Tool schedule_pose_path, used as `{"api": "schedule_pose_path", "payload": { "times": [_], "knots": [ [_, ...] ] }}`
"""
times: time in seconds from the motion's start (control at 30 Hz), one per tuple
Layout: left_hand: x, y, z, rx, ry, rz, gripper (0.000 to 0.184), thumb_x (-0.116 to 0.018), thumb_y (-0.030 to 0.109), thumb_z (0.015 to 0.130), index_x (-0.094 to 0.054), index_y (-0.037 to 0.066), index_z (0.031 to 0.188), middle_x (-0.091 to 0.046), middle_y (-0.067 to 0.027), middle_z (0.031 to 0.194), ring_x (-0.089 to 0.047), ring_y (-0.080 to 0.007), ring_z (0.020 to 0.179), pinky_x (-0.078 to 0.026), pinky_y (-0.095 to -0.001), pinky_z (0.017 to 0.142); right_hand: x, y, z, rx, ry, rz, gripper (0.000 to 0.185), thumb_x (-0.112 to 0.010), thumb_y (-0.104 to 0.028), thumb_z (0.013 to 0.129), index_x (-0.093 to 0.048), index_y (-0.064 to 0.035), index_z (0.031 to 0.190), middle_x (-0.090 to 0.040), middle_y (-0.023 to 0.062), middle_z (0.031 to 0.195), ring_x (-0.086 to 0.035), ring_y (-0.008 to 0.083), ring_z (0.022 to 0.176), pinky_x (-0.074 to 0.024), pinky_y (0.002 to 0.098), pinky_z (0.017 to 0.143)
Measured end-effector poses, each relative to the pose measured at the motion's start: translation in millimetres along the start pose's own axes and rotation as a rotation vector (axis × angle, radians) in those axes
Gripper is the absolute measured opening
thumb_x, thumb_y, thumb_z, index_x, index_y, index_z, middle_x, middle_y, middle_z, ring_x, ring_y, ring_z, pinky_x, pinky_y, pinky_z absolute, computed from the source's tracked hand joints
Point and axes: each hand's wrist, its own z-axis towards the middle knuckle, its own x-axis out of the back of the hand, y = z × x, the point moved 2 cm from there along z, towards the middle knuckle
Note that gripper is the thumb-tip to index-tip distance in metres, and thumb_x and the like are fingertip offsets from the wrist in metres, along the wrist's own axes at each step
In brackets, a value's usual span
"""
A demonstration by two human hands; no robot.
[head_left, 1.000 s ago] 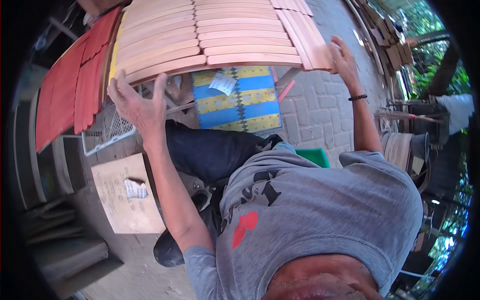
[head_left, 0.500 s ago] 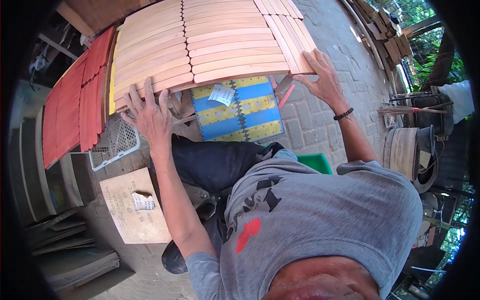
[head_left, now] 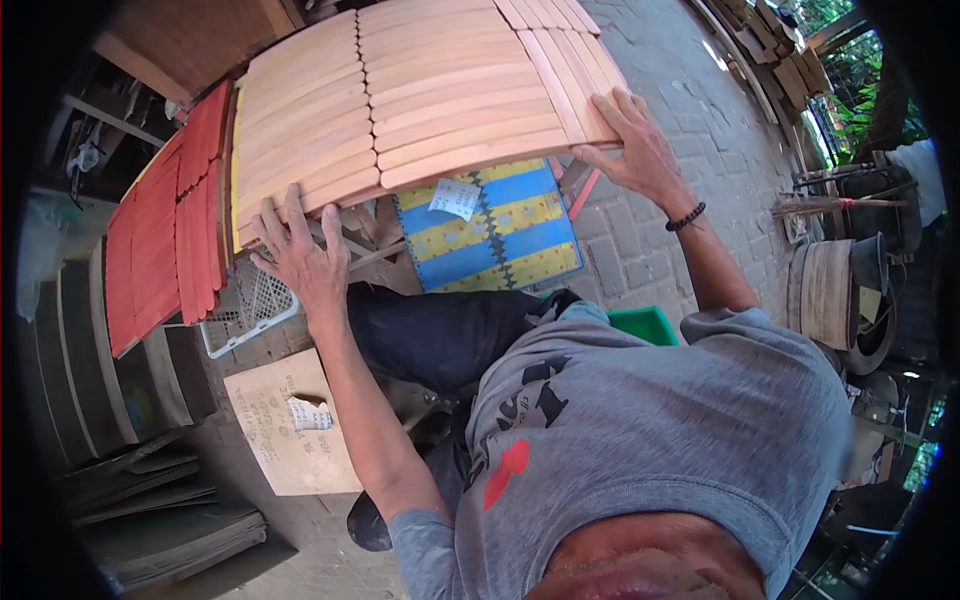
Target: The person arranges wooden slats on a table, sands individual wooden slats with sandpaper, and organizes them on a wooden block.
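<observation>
Rows of pale wooden slats (head_left: pixel 460 90) with rounded ends lie side by side on a raised surface. My left hand (head_left: pixel 305 250) rests at the near left edge of the slats, its fingers spread over the edge. At the near right corner, my right hand (head_left: pixel 635 145) has its thumb below the edge and its fingers on top, gripping the slats there. Red-painted slats (head_left: pixel 160 230) lie to the left, beyond a yellow strip.
Below the slats are a blue and yellow mat (head_left: pixel 530 240) with a paper piece and a white plastic crate (head_left: pixel 250 310). A board (head_left: pixel 285 430) lies on the paving at lower left. A green container (head_left: pixel 645 325) stands by my leg. A broom (head_left: pixel 820 205) is at right.
Both hands came down onto the near edge of the slats, and my right hand closed on the corner. The view has shifted, so the mat and board appear further right and lower.
</observation>
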Motion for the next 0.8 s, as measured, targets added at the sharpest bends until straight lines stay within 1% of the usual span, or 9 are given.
{"api": "schedule_pose_path", "payload": {
  "times": [0.27,0.37,0.43,0.47,0.53,0.6,0.67,0.7,0.8],
  "knots": [
    [12.8,13.1,-10.8,0.032,0.001,-0.053,0.059,-0.060,0.040,0.098,-0.047,0.014,0.149,-0.031,-0.0244,0.158,-0.025,-0.0428,0.148,-0.018,-0.0726,0.112,1.4,11.4,0.5,0.108,0.043,0.041,0.076,-0.075,-0.050,0.085,-0.057,0.0037,0.136,-0.052,0.0288,0.140,-0.051,0.0432,0.126,-0.0441,0.0465,0.106],
    [18.2,13.8,-33.9,0.054,0.090,-0.134,0.058,-0.059,0.036,0.100,-0.046,0.007,0.148,-0.030,-0.0269,0.157,-0.026,-0.0440,0.147,-0.019,-0.0686,0.114,3.4,44.9,-2.3,0.021,0.234,0.200,0.067,-0.070,-0.049,0.091,-0.060,0.0021,0.133,-0.064,0.0258,0.124,-0.062,0.0360,0.114,-0.0472,0.0430,0.103],
    [25.9,29.2,-53.4,0.033,0.128,-0.231,0.056,-0.058,0.031,0.100,-0.046,0.002,0.147,-0.032,-0.0289,0.156,-0.028,-0.0463,0.145,-0.019,-0.0652,0.115,7.0,81.0,-12.4,-0.326,0.475,0.382,0.048,-0.065,-0.043,0.096,-0.070,0.0013,0.115,-0.073,0.0198,0.094,-0.070,0.0284,0.089,-0.0532,0.0388,0.089],
    [18.4,28.7,-70.3,0.090,0.143,-0.271,0.054,-0.058,0.028,0.100,-0.047,0.002,0.146,-0.034,-0.0278,0.155,-0.031,-0.0460,0.144,-0.019,-0.0652,0.115,1.1,102.7,-19.5,-0.337,0.471,0.381,0.048,-0.065,-0.043,0.096,-0.070,0.0013,0.115,-0.073,0.0198,0.094,-0.070,0.0284,0.089,-0.0532,0.0388,0.089],
    [9.6,33.1,-101.2,0.146,0.149,-0.306,0.052,-0.058,0.025,0.099,-0.048,0.002,0.145,-0.036,-0.0266,0.155,-0.033,-0.0457,0.144,-0.019,-0.0652,0.115,-41.1,160.6,-44.9,-0.727,0.116,0.311,0.036,-0.063,-0.034,0.096,-0.074,0.0004,0.096,-0.072,0.0134,0.076,-0.070,0.0229,0.074,-0.0540,0.0352,0.073],
    [3.8,45.5,-127.2,0.154,-0.110,-0.122,0.048,-0.059,0.019,0.097,-0.051,0.004,0.142,-0.039,-0.0238,0.155,-0.035,-0.0433,0.144,-0.019,-0.0653,0.115,-111.4,202.0,-80.5,-0.774,-0.109,0.336,0.029,-0.062,-0.026,0.091,-0.073,0.0005,0.088,-0.070,0.0107,0.069,-0.069,0.0210,0.069,-0.0522,0.0340,0.066],
    [6.9,63.7,-141.6,0.129,-0.206,-0.044,0.047,-0.060,0.018,0.097,-0.052,0.004,0.141,-0.039,-0.0228,0.155,-0.035,-0.0418,0.146,-0.019,-0.0655,0.115,-201.0,232.5,-124.5,-0.899,-0.428,0.582,0.026,-0.060,-0.022,0.086,-0.074,-0.0001,0.091,-0.071,0.0128,0.073,-0.070,0.0219,0.072,-0.0538,0.0361,0.069],
    [7.2,70.5,-147.6,0.106,-0.294,0.028,0.046,-0.060,0.017,0.096,-0.053,0.005,0.140,-0.040,-0.0217,0.156,-0.034,-0.0403,0.147,-0.019,-0.0657,0.115,-235.4,234.9,-143.3,-0.816,-0.519,0.537,0.025,-0.059,-0.019,0.084,-0.074,0.0001,0.090,-0.071,0.0138,0.074,-0.070,0.0227,0.071,-0.0544,0.0368,0.068],
    [3.9,72.4,-162.4,0.112,-0.304,0.069,0.044,-0.062,0.017,0.094,-0.058,0.005,0.136,-0.040,-0.0225,0.156,-0.032,-0.0418,0.148,-0.019,-0.0656,0.116,-288.8,214.8,-163.8,-0.782,-0.686,0.503,0.026,-0.056,-0.015,0.082,-0.073,0.0004,0.094,-0.072,0.0157,0.077,-0.071,0.0248,0.070,-0.0555,0.0379,0.066]
  ]
}}
